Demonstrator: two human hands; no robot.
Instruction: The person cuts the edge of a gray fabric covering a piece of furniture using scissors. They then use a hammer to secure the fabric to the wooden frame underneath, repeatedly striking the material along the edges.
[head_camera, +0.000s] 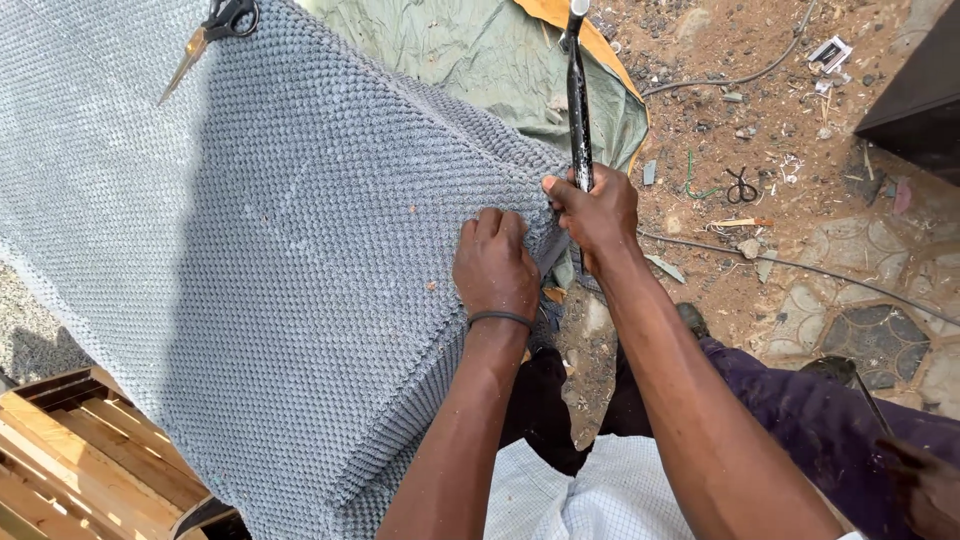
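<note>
Fabric (260, 250), grey and knobbly, bunches under my left hand (495, 262) at its right edge. My right hand (597, 212) is clenched tight on a black rod (577, 90) there. White packet (830, 52) lies on dirt.

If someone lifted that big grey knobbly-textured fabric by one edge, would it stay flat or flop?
The grey knobbly-textured fabric would probably flop: it already drapes and creases where the left hand bunches its edge. Its thick weave suggests some weight for a cloth. The rough surface likely grips rather than slips, as the scissors rest on it.
</note>
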